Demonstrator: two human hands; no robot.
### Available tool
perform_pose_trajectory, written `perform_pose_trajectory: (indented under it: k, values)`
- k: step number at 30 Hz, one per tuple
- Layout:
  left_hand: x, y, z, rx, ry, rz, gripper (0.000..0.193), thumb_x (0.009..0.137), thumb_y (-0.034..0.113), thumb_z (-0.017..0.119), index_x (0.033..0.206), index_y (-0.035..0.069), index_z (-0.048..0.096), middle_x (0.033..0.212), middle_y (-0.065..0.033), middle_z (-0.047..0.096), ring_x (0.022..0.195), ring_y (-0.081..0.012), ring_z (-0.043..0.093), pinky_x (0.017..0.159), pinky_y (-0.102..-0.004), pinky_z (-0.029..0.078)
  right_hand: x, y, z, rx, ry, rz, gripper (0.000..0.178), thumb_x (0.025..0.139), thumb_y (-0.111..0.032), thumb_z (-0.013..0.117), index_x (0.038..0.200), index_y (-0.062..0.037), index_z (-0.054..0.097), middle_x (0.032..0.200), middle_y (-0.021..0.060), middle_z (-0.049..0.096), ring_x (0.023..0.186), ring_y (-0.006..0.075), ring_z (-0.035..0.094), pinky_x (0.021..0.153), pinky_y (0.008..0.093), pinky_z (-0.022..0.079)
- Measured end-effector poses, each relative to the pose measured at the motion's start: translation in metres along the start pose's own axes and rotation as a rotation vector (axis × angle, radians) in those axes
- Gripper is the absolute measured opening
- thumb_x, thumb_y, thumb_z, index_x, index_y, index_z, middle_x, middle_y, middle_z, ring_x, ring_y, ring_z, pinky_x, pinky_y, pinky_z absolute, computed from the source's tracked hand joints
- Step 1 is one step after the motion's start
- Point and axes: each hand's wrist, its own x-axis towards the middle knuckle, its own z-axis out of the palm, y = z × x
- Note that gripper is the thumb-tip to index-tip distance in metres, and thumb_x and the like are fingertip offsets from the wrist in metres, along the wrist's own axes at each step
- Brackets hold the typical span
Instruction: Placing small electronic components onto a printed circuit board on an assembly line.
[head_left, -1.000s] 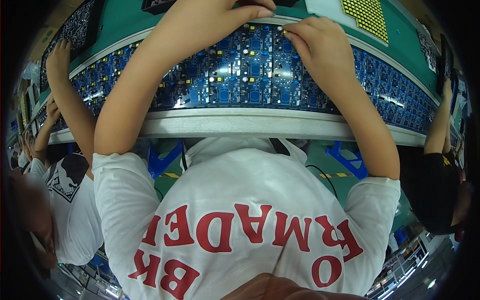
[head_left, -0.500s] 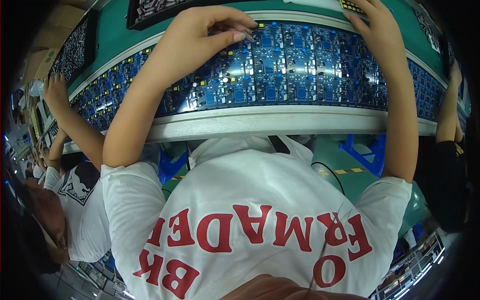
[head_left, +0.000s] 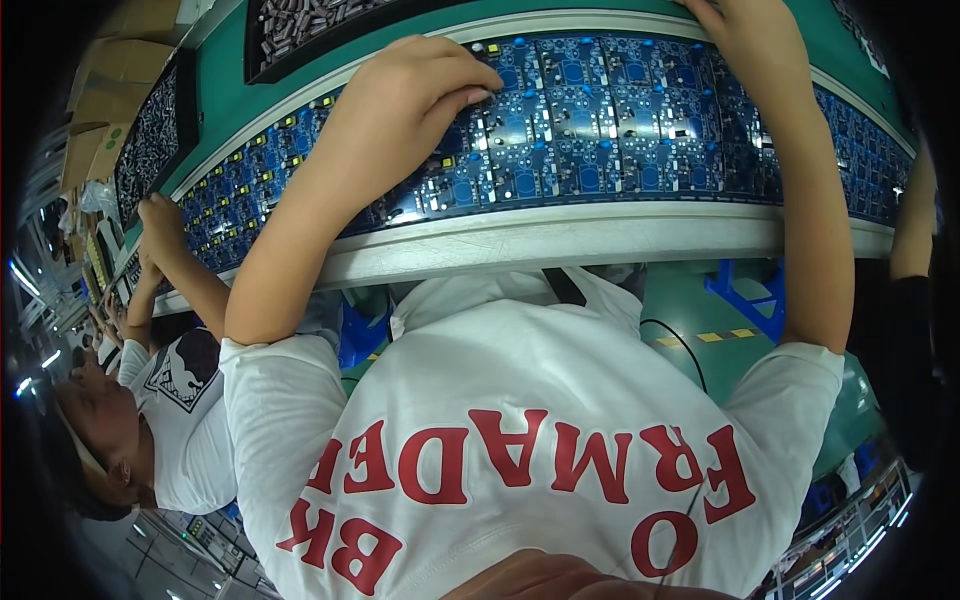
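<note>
A long row of blue circuit boards (head_left: 580, 120) lies between pale rails, carrying small parts in white, blue and yellow. My left hand (head_left: 415, 95) is over the left-middle of this row. Its thumb and forefinger are pinched together at the surface of one board, and whatever sits between the tips is too small to make out. My right hand (head_left: 755, 40) reaches past the far rail at the upper right. The top of the picture cuts off most of its fingers, so what they hold or touch is hidden.
A black tray (head_left: 345, 35) of small cylindrical parts stands beyond the far rail, and another dark parts tray (head_left: 155, 140) is at the far left. The metal front rail (head_left: 560, 232) runs before me. A co-worker's hand (head_left: 165, 225) is at the left; another person's arm (head_left: 912, 215) is at the right.
My left hand has come down nearer to me over the boards, its fingers closing to a pinch. My right hand has gone farther up; the yellow-and-black piece beside it has left view.
</note>
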Motion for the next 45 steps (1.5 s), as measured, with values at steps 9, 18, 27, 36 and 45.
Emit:
perform_pose_trajectory:
  k: [9,18,27,36,45]
  values:
    - [-0.001,-0.009,0.006,0.108,0.023,0.153,0.020,0.084,0.004,0.073,0.104,0.008,0.076,0.099,-0.0078,0.068,0.093,-0.0274,0.065,0.081,-0.0376,0.053,-0.002,0.005,0.002,-0.012,0.036,-0.041,0.006,0.082,-0.007,0.072,0.083,-0.0015,0.072,0.086,0.0135,0.068,0.091,0.0342,0.064,0.084,0.0433,0.051]
    - [-0.006,-0.004,0.007,0.223,0.036,0.177,0.026,0.081,0.001,0.073,0.106,0.009,0.076,0.100,-0.0096,0.071,0.094,-0.0305,0.068,0.082,-0.0397,0.056,-0.003,0.008,0.004,0.012,0.050,-0.072,0.007,0.082,-0.008,0.072,0.085,-0.0011,0.071,0.087,0.0139,0.068,0.090,0.0344,0.064,0.083,0.0433,0.051]
    - [-0.007,-0.003,0.002,0.270,0.021,0.236,0.031,0.079,-0.002,0.073,0.107,0.009,0.077,0.104,-0.0097,0.072,0.098,-0.0302,0.068,0.085,-0.0400,0.056,-0.003,0.002,-0.002,0.010,0.004,0.007,0.010,0.084,-0.010,0.071,0.088,-0.0005,0.070,0.088,0.0150,0.068,0.090,0.0351,0.065,0.082,0.0433,0.052]
    - [-0.008,0.000,0.001,0.312,0.011,0.265,0.033,0.075,-0.003,0.073,0.107,0.007,0.075,0.105,-0.0111,0.071,0.099,-0.0314,0.066,0.087,-0.0412,0.055,-0.005,-0.002,-0.002,0.012,0.020,0.026,0.011,0.085,-0.011,0.072,0.089,-0.0007,0.070,0.089,0.0159,0.068,0.088,0.0361,0.065,0.080,0.0425,0.052]
    - [-0.007,-0.005,0.004,0.259,0.030,0.242,0.032,0.078,-0.002,0.073,0.108,0.008,0.075,0.105,-0.0098,0.071,0.099,-0.0311,0.067,0.086,-0.0407,0.056,-0.005,0.003,-0.004,0.075,0.028,0.078,0.011,0.086,-0.010,0.073,0.091,-0.0008,0.069,0.090,0.0163,0.068,0.087,0.0347,0.067,0.078,0.0407,0.053]
